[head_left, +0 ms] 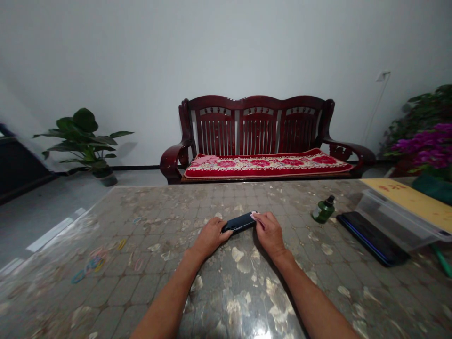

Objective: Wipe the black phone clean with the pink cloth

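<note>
A dark blue phone (242, 222) is held a little tilted over the middle of the table. My left hand (213, 234) grips its left end, with the thumb along the near edge and the fingers on the far side. At the opposite end, my right hand (270, 234) pinches a small pale pink cloth or tissue (254, 215) against the phone's corner. The fingers cover most of that pale piece, so its exact kind is unclear.
A green pump bottle (322, 210), a larger black phone or tablet (372, 238) and a clear plastic box (391, 216) stand to the right. Several coloured rubber bands (93, 263) lie at left on the patterned table cover (141, 212). Behind is a wooden bench (257, 127).
</note>
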The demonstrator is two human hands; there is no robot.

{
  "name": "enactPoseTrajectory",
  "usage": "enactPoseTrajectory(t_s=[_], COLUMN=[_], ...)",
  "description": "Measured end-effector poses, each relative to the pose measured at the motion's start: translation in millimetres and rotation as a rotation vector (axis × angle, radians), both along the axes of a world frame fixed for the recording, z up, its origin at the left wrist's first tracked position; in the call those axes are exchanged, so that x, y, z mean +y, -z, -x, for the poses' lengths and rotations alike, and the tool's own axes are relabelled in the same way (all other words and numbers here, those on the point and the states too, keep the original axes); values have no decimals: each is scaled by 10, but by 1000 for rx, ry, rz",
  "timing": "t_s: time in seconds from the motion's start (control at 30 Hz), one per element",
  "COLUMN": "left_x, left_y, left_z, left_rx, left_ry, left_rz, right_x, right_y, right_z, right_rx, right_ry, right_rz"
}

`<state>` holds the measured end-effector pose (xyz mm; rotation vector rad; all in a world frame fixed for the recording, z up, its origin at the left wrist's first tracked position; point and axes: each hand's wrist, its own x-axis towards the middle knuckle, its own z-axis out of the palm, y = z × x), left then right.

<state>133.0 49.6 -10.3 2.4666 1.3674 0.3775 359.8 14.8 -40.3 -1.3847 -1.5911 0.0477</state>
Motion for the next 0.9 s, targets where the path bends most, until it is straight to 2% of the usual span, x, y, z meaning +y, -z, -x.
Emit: enactPoseTrajectory(t_s=[0.07,0.17,0.23,0.3,0.43,0.5,0.57,0.63,0.73,0.9], left_x=[16,31,29,19,-5,-12,-14,-16,-22,-35], left_y=[2,17,21,16,-1,-3,1,10,26,39], left_z=[5,12,11,4,-18,-26,-28,-26,-18,5], left_rx=[-7,-21,-9,20,71,88,94,85,52,8], left_ry=[8,22,24,17,-6,-12,-20,-27,-31,-28], left_rz=[0,-12,-17,-18,-26,-24,-22,-24,-32,-25], right_x=[-33,-87,-88,-52,34,26,-16,-58,-57,83], right_y=[-25,-46,-50,-43,-17,-22,-47,-84,-114,-41], right_z=[123,303,324,217,-205,-351,-379,-310,-160,-84], right_rx=[-38,-137,-179,-172,-164,-252,-336,-388,-446,-418], right_ry=[-60,-222,-257,-202,71,183,225,178,1,-137], right_rz=[-25,-44,-44,-32,40,108,131,98,50,110])
